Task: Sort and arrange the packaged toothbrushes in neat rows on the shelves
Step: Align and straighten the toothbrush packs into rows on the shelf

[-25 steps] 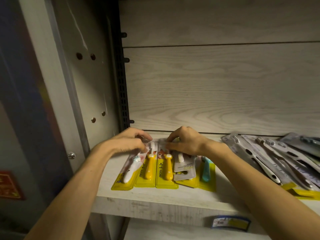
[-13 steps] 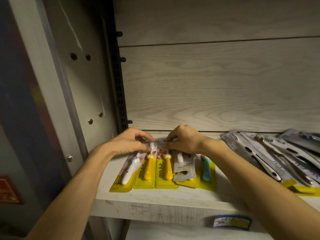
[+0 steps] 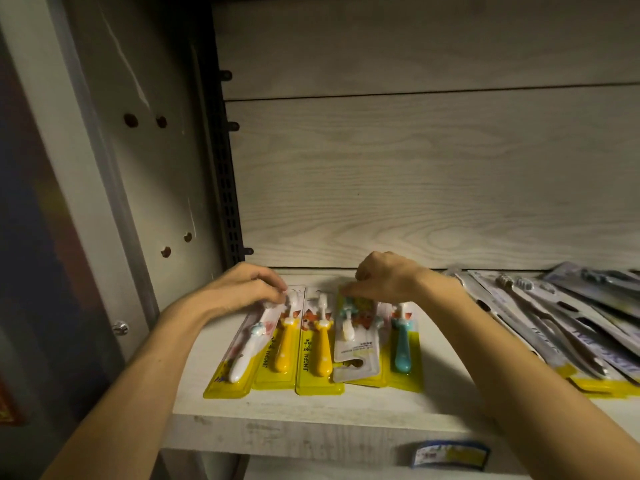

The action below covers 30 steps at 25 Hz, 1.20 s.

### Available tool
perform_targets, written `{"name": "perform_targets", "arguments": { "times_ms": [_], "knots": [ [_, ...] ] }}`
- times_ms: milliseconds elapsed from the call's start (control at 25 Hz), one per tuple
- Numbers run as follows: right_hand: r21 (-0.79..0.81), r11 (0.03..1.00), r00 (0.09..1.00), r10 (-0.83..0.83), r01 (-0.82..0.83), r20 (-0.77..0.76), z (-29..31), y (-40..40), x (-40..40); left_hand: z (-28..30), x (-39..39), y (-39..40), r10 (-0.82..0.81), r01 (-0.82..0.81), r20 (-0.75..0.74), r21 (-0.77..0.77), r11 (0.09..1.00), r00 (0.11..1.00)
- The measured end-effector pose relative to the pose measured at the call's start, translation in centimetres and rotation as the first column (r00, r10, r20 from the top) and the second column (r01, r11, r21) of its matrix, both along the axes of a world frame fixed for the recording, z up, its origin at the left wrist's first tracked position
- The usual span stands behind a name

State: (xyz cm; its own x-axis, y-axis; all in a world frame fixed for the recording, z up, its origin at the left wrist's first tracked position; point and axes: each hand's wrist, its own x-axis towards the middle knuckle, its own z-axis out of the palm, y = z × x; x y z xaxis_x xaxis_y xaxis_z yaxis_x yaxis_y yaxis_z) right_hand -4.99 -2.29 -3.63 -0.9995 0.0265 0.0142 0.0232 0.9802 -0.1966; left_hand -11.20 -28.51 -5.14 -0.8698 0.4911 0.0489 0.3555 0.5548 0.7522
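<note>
My left hand [image 3: 247, 289] lies curled over the far ends of the white-handled toothbrush in its yellow-edged blister pack [image 3: 239, 344] and the first yellow-handled toothbrush pack [image 3: 282, 344]; my fingertips press down on their tops, but I cannot tell whether I actually pinch either one. My right hand [image 3: 384, 282] has its fingers bent and pinches the top edge of a shorter grey-backed pack holding a small pale brush [image 3: 353, 336], which lies tilted across the row. Between my hands sits a second yellow-handled pack [image 3: 320, 351], and a teal-handled toothbrush pack [image 3: 401, 344] lies just right of the grey one. All five rest side by side near the front of the pale wood-grain shelf [image 3: 311, 410]. Off to the right, a fanned heap of long silver-grey toothbrush packs [image 3: 540, 320] overlaps itself. A blue and yellow price label [image 3: 450, 453] hangs on the shelf edge.
</note>
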Motion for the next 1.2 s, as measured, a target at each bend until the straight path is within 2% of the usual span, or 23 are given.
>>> {"name": "perform_targets", "arguments": {
  "times_ms": [120, 400, 560, 640, 720, 800, 840, 880, 960, 1080, 1160, 1200],
  "knots": [
    [-0.054, 0.998, 0.999, 0.017, -0.019, -0.037, -0.1, 0.0, -0.3, 0.0, 0.0, -0.3, -0.018, 0.021, 0.069, -0.049, 0.999, 0.997],
    [-0.141, 0.990, 0.999, -0.024, 0.018, -0.044, -0.6, -0.3, -0.8, -0.4, -0.8, -0.9, 0.043, -0.043, -0.020, -0.039, 0.998, 0.999],
    [-0.300, 0.954, 0.989, -0.049, 0.005, -0.140, 0.8, 0.2, -0.3, -0.7, -1.0, -0.9, 0.027, -0.029, -0.034, -0.061, 0.998, 0.999],
    [-0.486, 0.874, 0.990, -0.072, 0.004, -0.120, 1.6, 0.5, 0.1, -0.7, -0.9, -0.9, 0.032, -0.033, -0.029, -0.050, 0.998, 0.999],
    [-0.682, 0.731, 0.991, -0.105, 0.023, -0.079, 2.2, 0.7, 0.6, -0.7, -0.9, -0.9, 0.025, -0.027, -0.034, -0.055, 0.998, 0.999],
    [-0.789, 0.611, 0.983, -0.173, 0.063, -0.056, 2.4, 1.3, 0.6, -0.7, -0.9, -0.8, 0.013, -0.016, -0.044, -0.065, 0.998, 0.999],
    [-0.808, 0.584, 0.977, -0.209, 0.081, -0.053, 2.4, 1.6, 0.7, -0.8, -0.9, -0.8, 0.007, -0.010, -0.050, -0.070, 0.997, 0.999],
    [-0.805, 0.586, 0.968, -0.243, 0.095, -0.063, 2.2, 2.0, 0.6, -0.8, -1.0, -0.7, 0.003, -0.007, -0.058, -0.077, 0.997, 0.998],
    [-0.711, 0.692, 0.946, -0.298, 0.124, -0.125, 1.5, 3.1, 0.4, -0.9, -1.3, -0.7, 0.008, -0.014, -0.069, -0.085, 0.996, 0.998],
    [-0.434, 0.880, 0.921, -0.314, 0.192, -0.230, 0.8, 4.8, 1.1, -1.0, -1.6, -0.5, 0.013, -0.024, -0.091, -0.116, 0.993, 0.996],
    [-0.186, 0.948, 0.913, -0.304, 0.260, -0.272, 0.9, 5.7, 2.2, -1.1, -1.7, -0.5, 0.022, -0.036, -0.109, -0.127, 0.991, 0.994],
    [-0.133, 0.959, 0.909, -0.280, 0.251, -0.309, 0.9, 5.8, 2.7, -1.0, -1.6, -0.4, 0.021, -0.035, -0.115, -0.128, 0.991, 0.993]
  ]
}}
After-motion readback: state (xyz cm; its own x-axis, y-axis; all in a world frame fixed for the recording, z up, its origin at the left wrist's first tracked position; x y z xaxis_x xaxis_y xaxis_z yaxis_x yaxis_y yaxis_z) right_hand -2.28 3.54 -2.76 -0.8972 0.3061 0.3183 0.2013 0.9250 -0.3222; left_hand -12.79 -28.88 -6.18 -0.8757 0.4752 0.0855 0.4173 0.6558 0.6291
